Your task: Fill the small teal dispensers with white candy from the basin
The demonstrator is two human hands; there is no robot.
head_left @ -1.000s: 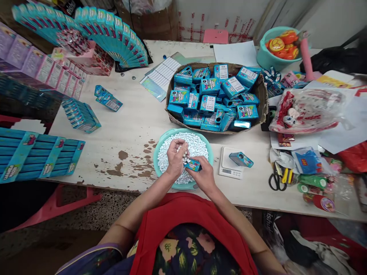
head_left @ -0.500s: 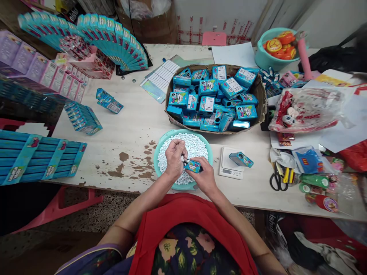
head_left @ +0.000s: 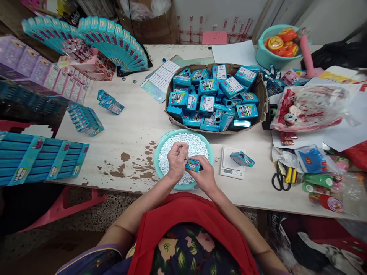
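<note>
Over a mint-green basin full of small white candies, my right hand grips a small blue candy box between thumb and fingers. My left hand is closed in a fist at the left end of that box; its curled fingers hide the white candies they hold. Right of the basin, another blue box lies tilted on a white digital scale. Behind the basin stands a cardboard carton heaped with similar blue boxes.
Stacked blue boxes and display trays stand at the left, with fanned blue packs behind. To the right lie black-handled scissors, a plastic bag and a teal bucket of orange toys.
My left fist has turned and closed more over the end of the box, hiding white candies that showed at its fingers. The right hand keeps its grip on the box.
</note>
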